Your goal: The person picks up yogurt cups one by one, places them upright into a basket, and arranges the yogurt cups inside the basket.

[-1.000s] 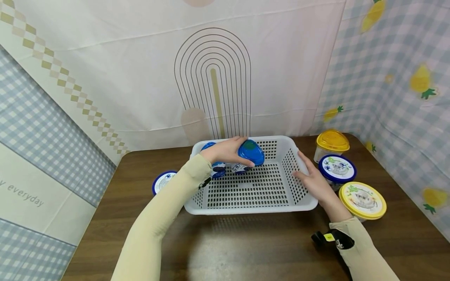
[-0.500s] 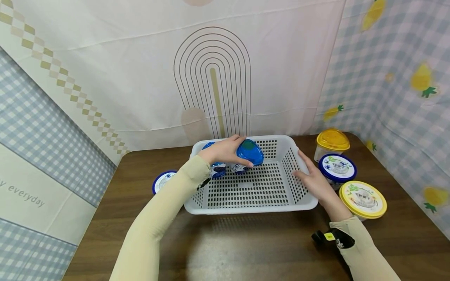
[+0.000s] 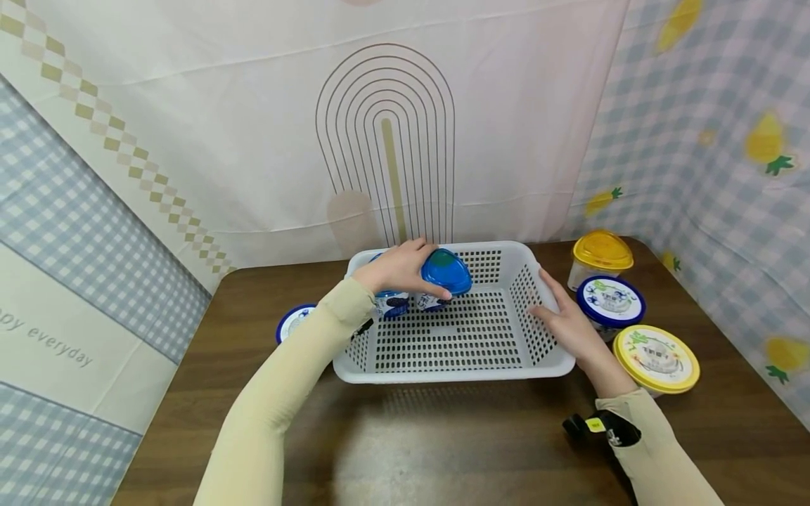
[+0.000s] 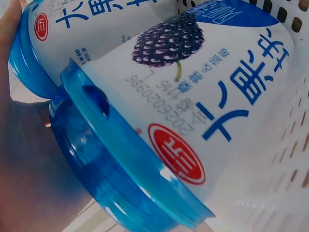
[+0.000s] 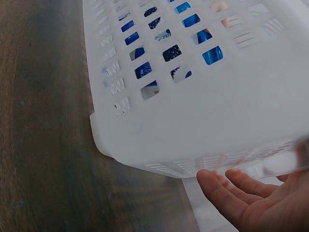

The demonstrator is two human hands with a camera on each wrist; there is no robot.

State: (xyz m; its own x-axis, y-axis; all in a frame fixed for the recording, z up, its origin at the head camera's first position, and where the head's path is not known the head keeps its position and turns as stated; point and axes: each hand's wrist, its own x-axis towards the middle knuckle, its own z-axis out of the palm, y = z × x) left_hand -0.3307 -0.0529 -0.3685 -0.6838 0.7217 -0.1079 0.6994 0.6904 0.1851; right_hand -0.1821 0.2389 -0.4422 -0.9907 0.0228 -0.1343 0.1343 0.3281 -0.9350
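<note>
In the head view my left hand [image 3: 405, 268] reaches into the white plastic basket [image 3: 452, 374] and grips a yogurt cup [image 3: 448, 273] by its blue lid. A second blue-lidded yogurt cup [image 3: 392, 303] stands left of it, partly hidden under the hand and wrist. The left wrist view has this second cup [image 4: 231, 87] large in front, printed with a blackberry; the held cup [image 4: 96, 24] is right behind it. My right hand [image 3: 572, 330] holds the basket's right end, thumb inside the wall and fingers outside. Those fingers [image 5: 231, 198] show against the basket in the right wrist view.
Right of the basket stand a tub with an orange-yellow lid [image 3: 602, 251], a tub with a dark blue rim [image 3: 610, 301] and a yellow-lidded tub [image 3: 658, 358]. Another blue-rimmed tub [image 3: 292, 322] sits at left, partly behind the sleeve. A patterned cloth wall [image 3: 272, 140] borders the brown table [image 3: 380, 450].
My left hand and the yogurt cup in it have shifted slightly left, toward the other cup. The right hand keeps its hold on the basket.
</note>
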